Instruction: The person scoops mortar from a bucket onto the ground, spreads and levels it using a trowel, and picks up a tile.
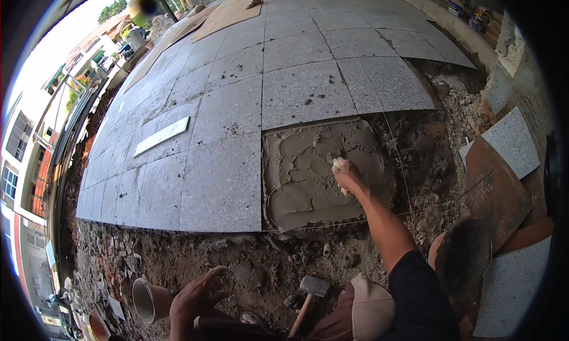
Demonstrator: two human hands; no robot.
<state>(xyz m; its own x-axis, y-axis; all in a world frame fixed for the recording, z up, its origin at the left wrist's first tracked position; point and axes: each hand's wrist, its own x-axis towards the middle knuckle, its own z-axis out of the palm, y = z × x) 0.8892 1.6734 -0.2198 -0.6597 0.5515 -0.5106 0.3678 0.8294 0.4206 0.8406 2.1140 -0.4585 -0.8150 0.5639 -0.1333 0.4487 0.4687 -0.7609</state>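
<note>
As we crouched, our right hand (347, 174) pressed, fingers curled, grip unclear, into wet mortar (314, 175) | left hand (198, 296) rested open, empty, beside a cup (148, 301) | hammer (309, 296) lay near.

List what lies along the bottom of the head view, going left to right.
Cup → left hand → hammer → right arm's dark sleeve → loose tile.

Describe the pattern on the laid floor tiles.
Grey speckled granite-look floor tiles, fine dark flecks; head view shows them.
</note>
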